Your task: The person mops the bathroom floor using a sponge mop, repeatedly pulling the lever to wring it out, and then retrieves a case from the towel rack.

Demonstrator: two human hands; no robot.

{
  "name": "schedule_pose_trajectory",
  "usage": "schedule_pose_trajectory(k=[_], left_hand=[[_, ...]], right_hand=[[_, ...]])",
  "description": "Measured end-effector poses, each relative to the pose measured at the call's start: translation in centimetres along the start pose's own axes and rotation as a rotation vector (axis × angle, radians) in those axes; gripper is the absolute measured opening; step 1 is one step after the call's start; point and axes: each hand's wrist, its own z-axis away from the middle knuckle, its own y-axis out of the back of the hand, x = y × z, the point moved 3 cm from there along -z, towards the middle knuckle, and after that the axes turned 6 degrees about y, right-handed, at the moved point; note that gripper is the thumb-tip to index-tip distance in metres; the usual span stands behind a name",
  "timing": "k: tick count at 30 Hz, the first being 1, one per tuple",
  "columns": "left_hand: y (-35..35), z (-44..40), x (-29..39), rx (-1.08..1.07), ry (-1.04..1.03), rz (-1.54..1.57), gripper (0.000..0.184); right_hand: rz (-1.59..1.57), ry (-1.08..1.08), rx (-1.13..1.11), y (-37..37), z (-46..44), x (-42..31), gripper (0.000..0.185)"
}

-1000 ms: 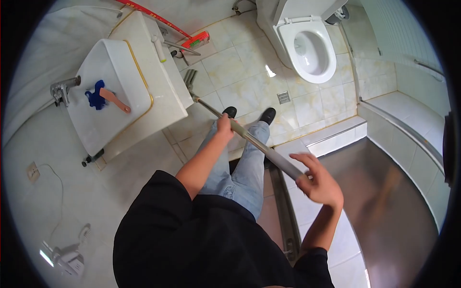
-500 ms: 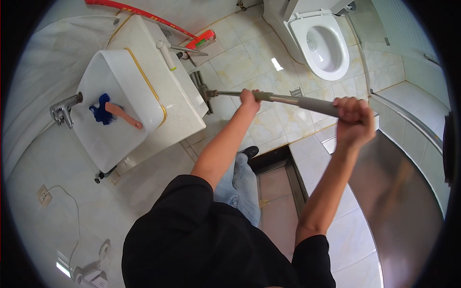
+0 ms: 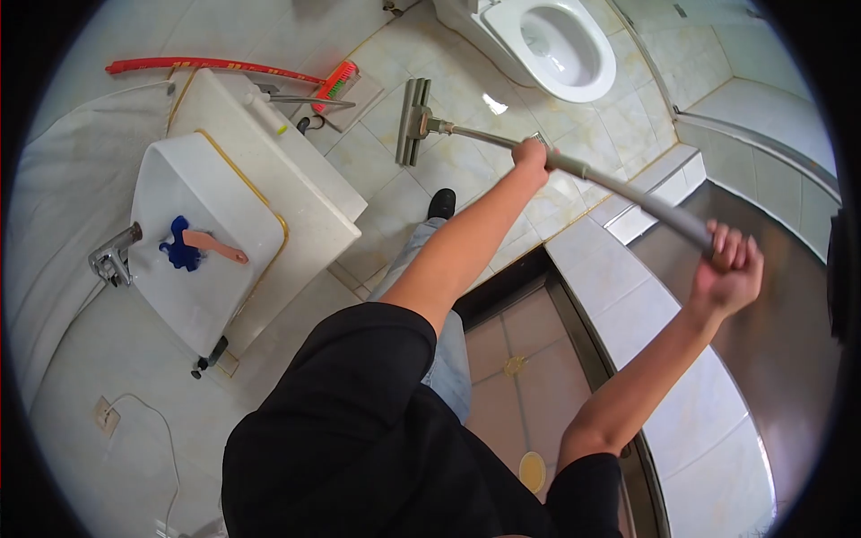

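Observation:
My left hand [image 3: 532, 158] is closed round the metal pole of a mop [image 3: 484, 136], partway along it. The top end of its thick grey grip is in my right hand [image 3: 730, 271], fingers wrapped round it. At the far end, the wide grey mop head [image 3: 414, 123] is over the pale tiled floor [image 3: 381, 193], between the counter and the toilet; whether it touches the tiles I cannot tell.
On the left, a white basin [image 3: 184, 300] holds a blue cloth-like thing [image 3: 183, 244] and a pink-handled tool [image 3: 215, 246]. A red broom [image 3: 336, 85] leans behind the counter [image 3: 309, 193]. The toilet [image 3: 560, 49] stands ahead. A raised tiled ledge [image 3: 628, 296] runs along the right.
The mop head has come out from beside the counter, forward and to the right. Both hands have shifted right with the pole. The camera view has also moved, and a foot has stepped forward.

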Motion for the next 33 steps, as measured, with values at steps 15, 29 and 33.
schedule_pose_trajectory(k=[15,29,33], left_hand=[[36.3,7.3,-11.9,0.076,0.225,-1.05,0.027],[58.2,11.9,-8.5,0.521,-0.16,-1.699,0.042],[60.9,12.7,-9.0,0.615,-0.098,-1.809,0.041]], right_hand=[[-0.007,0.075,0.792,11.7,57.6,3.0,0.029],[0.624,-1.262,0.274,7.3,84.6,4.3,0.038],[0.768,-1.371,0.29,6.5,88.1,7.0,0.022]])
